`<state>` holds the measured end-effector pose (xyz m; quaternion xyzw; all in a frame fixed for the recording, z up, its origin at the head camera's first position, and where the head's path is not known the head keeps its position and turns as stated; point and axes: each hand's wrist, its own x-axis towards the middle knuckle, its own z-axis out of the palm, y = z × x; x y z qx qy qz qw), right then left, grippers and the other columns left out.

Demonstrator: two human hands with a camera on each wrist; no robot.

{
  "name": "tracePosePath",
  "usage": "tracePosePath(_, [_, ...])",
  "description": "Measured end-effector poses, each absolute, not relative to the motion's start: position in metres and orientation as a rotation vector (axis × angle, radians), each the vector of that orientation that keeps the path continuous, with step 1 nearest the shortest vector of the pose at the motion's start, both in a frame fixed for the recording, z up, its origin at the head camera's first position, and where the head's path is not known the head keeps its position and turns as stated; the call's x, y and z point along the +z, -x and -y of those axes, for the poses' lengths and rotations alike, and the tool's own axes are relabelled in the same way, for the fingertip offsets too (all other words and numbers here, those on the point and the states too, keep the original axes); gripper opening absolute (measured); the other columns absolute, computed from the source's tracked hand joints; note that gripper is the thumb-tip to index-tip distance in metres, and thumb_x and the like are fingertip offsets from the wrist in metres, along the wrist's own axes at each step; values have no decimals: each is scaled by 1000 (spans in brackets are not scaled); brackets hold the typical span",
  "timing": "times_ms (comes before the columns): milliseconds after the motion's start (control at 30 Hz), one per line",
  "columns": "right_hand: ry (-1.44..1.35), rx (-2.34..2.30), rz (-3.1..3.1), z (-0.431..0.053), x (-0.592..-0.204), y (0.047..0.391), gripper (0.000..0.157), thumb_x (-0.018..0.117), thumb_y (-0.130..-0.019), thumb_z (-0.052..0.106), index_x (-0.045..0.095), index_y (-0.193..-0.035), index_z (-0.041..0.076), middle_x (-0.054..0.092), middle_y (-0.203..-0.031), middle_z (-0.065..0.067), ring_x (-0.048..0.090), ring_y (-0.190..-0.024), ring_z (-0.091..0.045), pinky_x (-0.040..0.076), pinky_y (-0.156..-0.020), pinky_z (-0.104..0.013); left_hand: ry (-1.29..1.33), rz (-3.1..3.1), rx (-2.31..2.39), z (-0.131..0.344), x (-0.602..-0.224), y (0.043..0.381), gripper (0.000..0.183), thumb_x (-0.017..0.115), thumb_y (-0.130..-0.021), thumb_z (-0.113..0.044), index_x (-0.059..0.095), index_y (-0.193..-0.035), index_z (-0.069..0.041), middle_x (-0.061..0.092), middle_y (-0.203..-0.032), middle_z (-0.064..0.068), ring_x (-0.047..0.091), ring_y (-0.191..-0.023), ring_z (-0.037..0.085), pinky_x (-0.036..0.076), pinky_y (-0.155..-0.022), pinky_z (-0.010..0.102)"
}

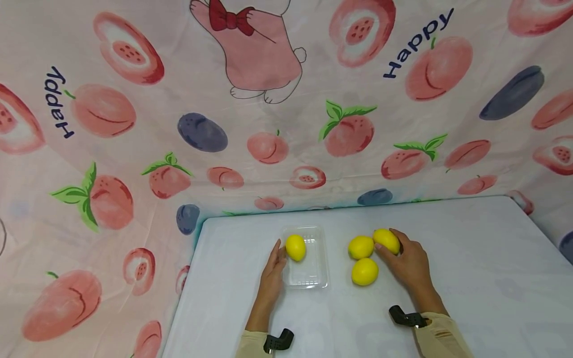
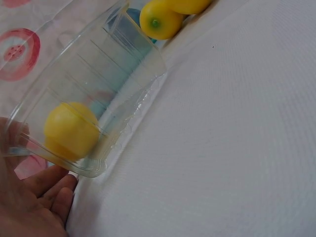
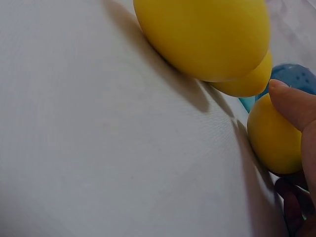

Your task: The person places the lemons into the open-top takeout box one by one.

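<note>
A clear plastic container stands on the table with one yellow lemon inside, toward its back left. My left hand rests along the container's left side, its fingers fairly straight against the wall; the left wrist view has the fingertips by the near lower corner. To the right of the container, my right hand holds a lemon between thumb and fingers. The right wrist view shows the thumb on that lemon, low over the table. Beside it lie two more lemons, one farther back and one nearer.
A white cloth covers the table. Behind it and to the left hangs a pink fruit-print curtain. A black wrist camera sits on the left sleeve, and another on the right.
</note>
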<state>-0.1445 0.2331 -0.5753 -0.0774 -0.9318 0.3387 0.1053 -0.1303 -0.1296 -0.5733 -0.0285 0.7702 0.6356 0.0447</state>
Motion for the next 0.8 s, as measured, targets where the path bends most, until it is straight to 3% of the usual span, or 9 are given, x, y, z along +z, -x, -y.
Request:
tracePosePath(533, [311,1087,2741,-240,-572,142,77,64,-93,61,50,-148,8,63,-131,-27,59,-111,-44,48,-92,-59,107,-2368,1913,129,-574,130,52,42,-109,-30,31,-159,-41,43,-161,1,34,-153,28,22,-126,56])
tracePosePath(800, [322,1105,2748,-240,-571,143,78,63,-93,62,50,-149,9,63,-130,-27,60,-110,-43,48,-90,-58,111,-2364,1916,129,-573,132,53,41,-109,-27,31,-160,-36,43,-161,3,35,-152,30,23,-125,57])
